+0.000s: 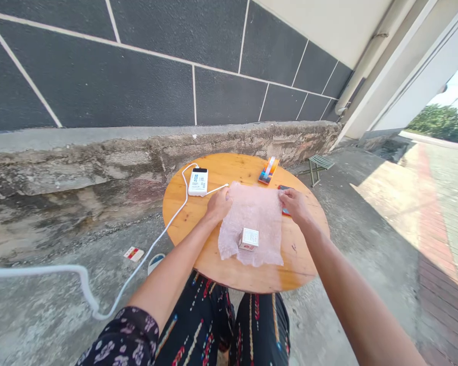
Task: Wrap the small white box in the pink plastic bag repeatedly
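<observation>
Floral black sleeve [127, 334] nearest, my hands [219, 205] pinch crinkly pinkish plastic sheeting [256, 209] by both far corners, round wooden surface [301, 250] bare at near right.

Clock face: I read it off the round wooden table [303, 249], centre outward.
White device [197, 184]: on it at 10 o'clock, printed on top.
White cable [41, 271]: I follow it from the device over the edge toward 9.
Orange-and-blue item [266, 176]: 1 o'clock, near the far edge.
Folding stool [321, 162]: beyond 2.
Red-and-white card [134, 254]: on the ground [99, 254], between 8 and 9.
Dark wall [152, 86]: 12, pale-lined.
</observation>
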### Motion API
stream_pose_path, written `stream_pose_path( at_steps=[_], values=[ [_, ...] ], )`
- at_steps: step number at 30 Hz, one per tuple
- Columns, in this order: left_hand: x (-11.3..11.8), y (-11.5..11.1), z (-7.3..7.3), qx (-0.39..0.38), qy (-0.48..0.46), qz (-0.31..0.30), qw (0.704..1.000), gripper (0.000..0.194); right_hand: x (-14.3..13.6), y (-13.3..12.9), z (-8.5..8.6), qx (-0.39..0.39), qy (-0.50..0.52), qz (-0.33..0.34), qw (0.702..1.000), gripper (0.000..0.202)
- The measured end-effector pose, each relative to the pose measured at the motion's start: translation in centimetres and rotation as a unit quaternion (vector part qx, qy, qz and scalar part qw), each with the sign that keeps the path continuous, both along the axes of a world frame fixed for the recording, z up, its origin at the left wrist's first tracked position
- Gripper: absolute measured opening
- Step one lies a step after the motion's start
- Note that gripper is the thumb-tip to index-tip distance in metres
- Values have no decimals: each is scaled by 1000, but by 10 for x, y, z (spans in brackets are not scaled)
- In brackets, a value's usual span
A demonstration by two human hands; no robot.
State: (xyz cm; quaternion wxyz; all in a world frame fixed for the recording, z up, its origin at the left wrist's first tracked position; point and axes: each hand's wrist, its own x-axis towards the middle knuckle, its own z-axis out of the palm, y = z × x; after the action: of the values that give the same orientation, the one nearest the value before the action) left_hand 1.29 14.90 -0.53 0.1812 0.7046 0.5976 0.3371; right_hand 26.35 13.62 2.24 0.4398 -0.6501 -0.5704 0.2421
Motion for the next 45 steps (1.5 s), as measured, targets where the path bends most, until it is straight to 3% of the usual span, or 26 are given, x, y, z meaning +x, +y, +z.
stream_pose_path(
  at_steps=[3, 6, 8, 10, 12, 14, 17, 20, 26, 29, 32, 36, 39, 45],
  values=[
    [1, -5, 3, 12, -6, 25, 1000, 39, 0, 0, 4, 5, -42, -13, 999, 13],
    [-2, -33, 5, 65, -10, 39, 997, 48, -3, -18, 11, 16, -79, -32, 996, 19],
    [-6, -63, 3, 135, 4, -32, 990, 43, -11, -40, 15, 29, -110, -9, 994, 29],
    [-10, -92, -2, 136, 33, -100, 985, 33, -23, -64, 16, 41, -190, 127, 973, 35],
    [-13, -114, -11, 118, 61, -125, 983, 30, -37, -84, 11, 55, -249, 252, 934, 48],
    [-17, -125, -20, 92, 74, -125, 985, 33, -49, -96, 1, 58, -310, 283, 906, 61],
    [-22, -128, -31, 71, 83, -123, 986, 36, -59, -103, -15, 44, -349, 257, 900, 62],
    [-24, -127, -36, 76, 89, -123, 985, 37, -52, -106, -21, 41, -313, 233, 920, 54],
    [-24, -131, -40, 101, 93, -118, 983, 41, 12, -113, -22, 49, -221, 91, 970, 53],
    [-24, -133, -43, 118, 100, -112, 981, 40, 46, -112, -32, 22, -225, 50, 973, 54],
    [-24, -134, -43, 128, 104, -107, 980, 38, 61, -116, -44, 3, -267, 31, 963, 55],
    [-25, -135, -43, 127, 99, -103, 981, 38, 49, -130, -48, 90, -311, 5, 946, 46],
    [-25, -136, -44, 128, 95, -101, 982, 37, 26, -138, -48, 137, -299, 27, 944, 33],
    [-27, -132, -36, 92, 105, -85, 987, 36, -29, -132, -56, 127, -320, 114, 932, 37]
  ],
)
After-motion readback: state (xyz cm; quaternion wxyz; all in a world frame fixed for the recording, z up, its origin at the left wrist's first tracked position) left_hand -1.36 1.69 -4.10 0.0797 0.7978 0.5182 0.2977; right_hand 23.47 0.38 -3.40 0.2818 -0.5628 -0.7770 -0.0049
